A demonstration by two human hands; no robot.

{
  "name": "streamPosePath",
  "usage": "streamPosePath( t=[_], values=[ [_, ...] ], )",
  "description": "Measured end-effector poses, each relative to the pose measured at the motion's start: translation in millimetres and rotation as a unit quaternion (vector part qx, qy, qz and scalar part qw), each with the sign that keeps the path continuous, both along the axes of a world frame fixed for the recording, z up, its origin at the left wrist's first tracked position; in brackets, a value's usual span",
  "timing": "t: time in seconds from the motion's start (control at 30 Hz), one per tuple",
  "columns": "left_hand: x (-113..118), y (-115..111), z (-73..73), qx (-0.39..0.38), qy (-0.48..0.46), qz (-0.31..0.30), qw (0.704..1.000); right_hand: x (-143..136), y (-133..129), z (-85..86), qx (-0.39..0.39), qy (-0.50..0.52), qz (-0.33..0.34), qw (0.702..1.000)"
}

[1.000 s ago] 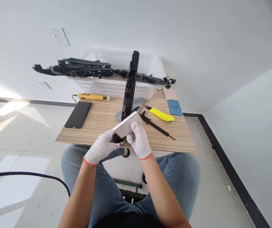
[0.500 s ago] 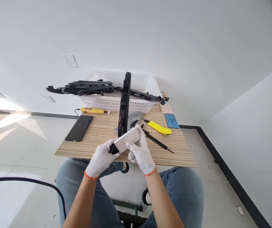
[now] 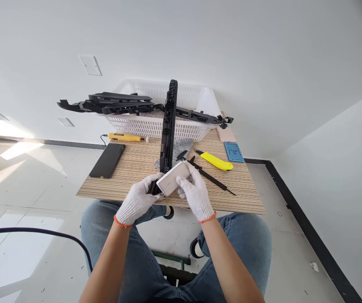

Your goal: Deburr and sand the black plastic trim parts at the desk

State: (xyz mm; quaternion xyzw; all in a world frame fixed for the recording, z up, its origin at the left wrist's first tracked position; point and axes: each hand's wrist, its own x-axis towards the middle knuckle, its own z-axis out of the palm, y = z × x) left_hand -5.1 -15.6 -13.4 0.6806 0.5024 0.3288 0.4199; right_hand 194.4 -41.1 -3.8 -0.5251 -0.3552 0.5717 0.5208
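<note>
Both my hands wear white knitted gloves with orange cuffs. My left hand [image 3: 139, 198] is closed around the near end of a long black plastic trim piece [image 3: 167, 134], which points away from me. A flat white rectangular block [image 3: 172, 180] is gripped by my right hand [image 3: 195, 191], thumb on its upper face. The block lies against or just over the near end of the trim piece; exact contact is hidden. Beyond my right hand lie a black caliper [image 3: 212, 179] and a yellow utility knife [image 3: 216, 161].
A white plastic basket [image 3: 130, 125] stands at the back, with several black plastic parts [image 3: 121, 104] across it. On the wooden table [image 3: 137, 164] are a black phone [image 3: 107, 160], a yellow pen-like power tool [image 3: 124, 137], a blue plate [image 3: 234, 152] and silvery wrap [image 3: 182, 145].
My right hand has shifted slightly and the white block now shows a bit more of its face. Both hands keep their holds. The whole view has tilted a little downward.
</note>
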Motion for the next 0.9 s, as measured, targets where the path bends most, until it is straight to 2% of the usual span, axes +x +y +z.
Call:
streamPosePath(
  t=[0.1,0.23,0.37,0.4,0.5,0.53,0.63,0.67,0.77,0.8,0.9],
  values=[
    [1.7,-1.3,1.7,0.011,-0.025,-0.008,1.000,0.1,-1.1,-1.2,0.012,-0.034,0.032,0.999],
    [2.7,-1.8,2.1,0.004,-0.013,0.008,1.000,-5.1,-4.2,-0.1,-0.014,0.004,-0.048,0.999],
    [2.8,-1.9,2.1,0.008,-0.022,-0.007,1.000,-10.2,-5.1,1.4,-0.010,-0.017,0.015,1.000],
    [3.1,-2.0,1.8,0.008,-0.021,-0.004,1.000,-11.1,-4.1,1.5,-0.016,-0.011,0.003,1.000],
    [3.9,-2.1,0.3,0.002,-0.010,0.012,1.000,-12.7,0.5,0.9,-0.013,0.029,-0.091,0.995],
    [3.9,-2.2,-0.4,0.003,-0.013,0.012,1.000,-12.9,2.0,0.5,-0.006,0.035,-0.090,0.995],
    [3.2,-2.5,-2.2,0.007,-0.032,0.003,0.999,-12.5,4.6,-1.0,-0.006,0.025,0.003,1.000],
    [2.9,-2.6,-2.6,0.008,-0.033,0.004,0.999,-12.2,4.8,-1.5,-0.009,0.023,0.009,1.000],
    [2.5,-3.1,-2.9,0.008,-0.025,0.013,1.000,-11.1,3.1,-2.0,0.002,0.029,-0.078,0.997],
    [2.4,-3.4,-2.7,0.009,-0.027,0.011,1.000,-10.6,1.5,-1.8,0.010,0.024,-0.085,0.996],
    [2.4,-4.2,-1.2,0.008,-0.041,-0.008,0.999,-8.0,-4.1,-0.9,0.026,-0.020,0.011,0.999]
  ],
)
